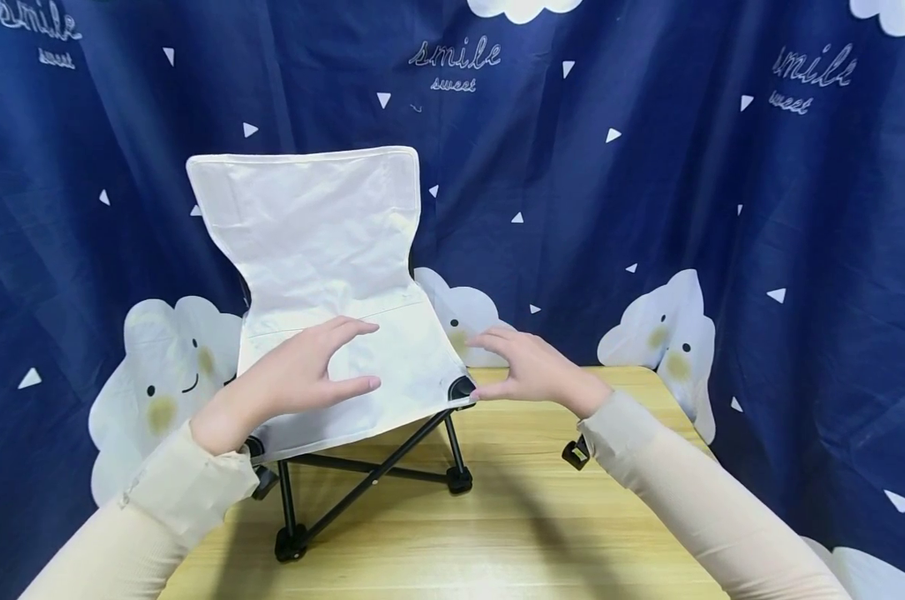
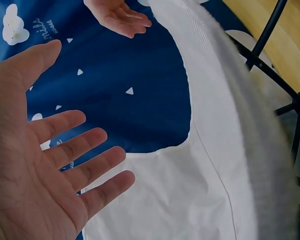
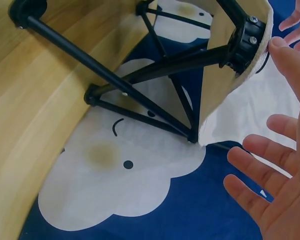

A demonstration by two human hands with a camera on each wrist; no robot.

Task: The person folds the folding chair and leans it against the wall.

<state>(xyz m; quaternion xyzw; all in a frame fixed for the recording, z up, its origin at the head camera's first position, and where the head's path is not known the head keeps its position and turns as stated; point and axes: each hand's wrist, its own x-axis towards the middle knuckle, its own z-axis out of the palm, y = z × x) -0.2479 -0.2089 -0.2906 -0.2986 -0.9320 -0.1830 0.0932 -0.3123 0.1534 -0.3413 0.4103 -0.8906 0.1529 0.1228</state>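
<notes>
White and black, the chair (image 1: 310, 217) stands unfolded on the left part of the table (image 1: 497, 533), its back upright and its dark legs (image 1: 375, 482) crossed beneath the pale seat (image 1: 411, 362). Both hands are well apart from each other, fingers spread, and neither grips anything. The left hand (image 1: 302, 371) reaches across the near left side of the seat, palm turned inward. The right hand (image 1: 531, 367) is beside the seat's right front corner (image 1: 462, 388), its thumb tip right at the edge; whether it touches, I cannot tell. Cream sleeves (image 1: 692, 492) cover the forearms. Behind hangs a blue curtain (image 1: 542, 167) printed with clouds (image 1: 647, 325), triangles (image 1: 517, 218) and "smile sweet" lettering (image 1: 456, 54).
</notes>
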